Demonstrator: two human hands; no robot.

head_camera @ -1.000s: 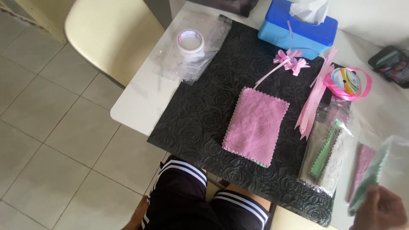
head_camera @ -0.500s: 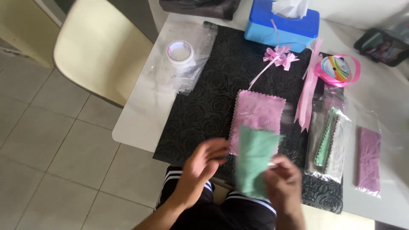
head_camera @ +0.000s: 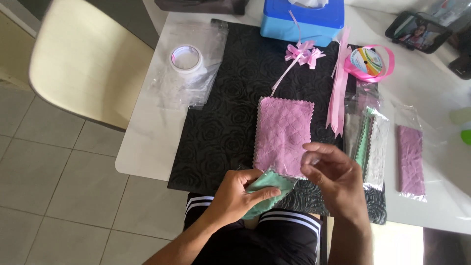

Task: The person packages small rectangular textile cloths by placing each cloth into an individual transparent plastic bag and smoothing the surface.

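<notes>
My left hand point(head_camera: 240, 194) grips a crumpled green cloth point(head_camera: 267, 189) at the near edge of the black embossed mat point(head_camera: 223, 122). Just beyond it a pink quilted cloth point(head_camera: 283, 135) lies flat on the mat. My right hand point(head_camera: 333, 172) hovers over the pink cloth's near right corner, fingers curled and pinched together; a thin clear wrapper may be between them, but I cannot tell. The green cloth's right tip reaches under that hand.
A tape roll point(head_camera: 186, 58) sits on clear bags at the left. A blue tissue box point(head_camera: 302, 19), pink bow point(head_camera: 303, 53) and ribbon spool point(head_camera: 367, 63) lie at the back. Bagged cloths point(head_camera: 369, 145) point(head_camera: 410, 159) lie right. A phone point(head_camera: 417, 32) and a cream chair point(head_camera: 83, 59) stand nearby.
The green cloth, held up spread between both hands, has come down bunched into my left hand. My right hand has let go of it and moved right over the pink cloth.
</notes>
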